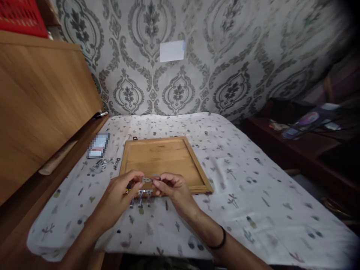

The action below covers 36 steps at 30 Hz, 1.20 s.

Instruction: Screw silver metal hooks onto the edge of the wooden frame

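Over the near edge of a framed wooden panel (pixel 157 157), both hands come together around a small metal plate (pixel 146 180) with holes, which looks like a hinge part. My left hand (pixel 126 187) pinches its left end between thumb and fingers. At the right end, my right hand (pixel 171 187) is closed, thumb against fingers, on the same plate. Three similar metal pieces (pixel 140 198) lie in a row just below the hands, by the panel's near edge. Something yellow and black (pixel 128 188) shows partly behind my left hand.
A phone (pixel 98 145) and a pile of metal pieces (pixel 100 165) lie left of the panel on a patterned white cloth (pixel 236 210). A wooden cabinet (pixel 42 101) bounds the left side. To the right, a dark red surface (pixel 284 146) holds a bottle (pixel 309 120).
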Each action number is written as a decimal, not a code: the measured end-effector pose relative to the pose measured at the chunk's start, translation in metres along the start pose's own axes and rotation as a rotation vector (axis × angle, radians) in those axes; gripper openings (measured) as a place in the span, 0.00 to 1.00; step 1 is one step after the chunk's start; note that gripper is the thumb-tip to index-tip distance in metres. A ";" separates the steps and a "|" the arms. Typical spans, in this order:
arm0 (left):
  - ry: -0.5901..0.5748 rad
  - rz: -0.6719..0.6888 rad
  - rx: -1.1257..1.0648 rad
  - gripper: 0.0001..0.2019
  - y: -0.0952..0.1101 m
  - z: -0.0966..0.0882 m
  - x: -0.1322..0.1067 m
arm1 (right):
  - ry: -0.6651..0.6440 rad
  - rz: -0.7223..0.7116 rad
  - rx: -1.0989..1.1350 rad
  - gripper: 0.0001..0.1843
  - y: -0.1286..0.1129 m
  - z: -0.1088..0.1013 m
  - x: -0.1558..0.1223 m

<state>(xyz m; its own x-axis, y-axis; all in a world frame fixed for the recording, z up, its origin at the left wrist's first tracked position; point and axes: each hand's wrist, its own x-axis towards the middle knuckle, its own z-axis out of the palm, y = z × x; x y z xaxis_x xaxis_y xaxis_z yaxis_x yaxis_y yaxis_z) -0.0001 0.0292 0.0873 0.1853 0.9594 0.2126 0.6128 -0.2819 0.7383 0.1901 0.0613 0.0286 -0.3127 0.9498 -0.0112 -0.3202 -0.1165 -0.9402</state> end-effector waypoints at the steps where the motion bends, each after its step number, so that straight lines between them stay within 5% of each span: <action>1: -0.010 -0.017 -0.032 0.12 0.000 0.001 0.000 | -0.002 -0.003 0.002 0.22 0.000 0.000 0.000; 26: -0.172 -0.242 -0.441 0.15 -0.002 0.010 -0.005 | -0.019 -0.186 -0.257 0.24 0.001 -0.004 -0.020; 36: -0.516 -0.249 -0.547 0.18 0.001 -0.017 0.020 | -0.162 -0.259 -0.266 0.17 -0.007 -0.014 -0.025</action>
<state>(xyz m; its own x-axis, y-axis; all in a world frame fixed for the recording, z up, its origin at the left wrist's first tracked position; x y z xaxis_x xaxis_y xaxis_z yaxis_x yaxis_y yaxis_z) -0.0084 0.0480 0.1031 0.5073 0.8317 -0.2255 0.2431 0.1129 0.9634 0.2125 0.0424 0.0312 -0.3958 0.8773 0.2716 -0.1707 0.2203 -0.9604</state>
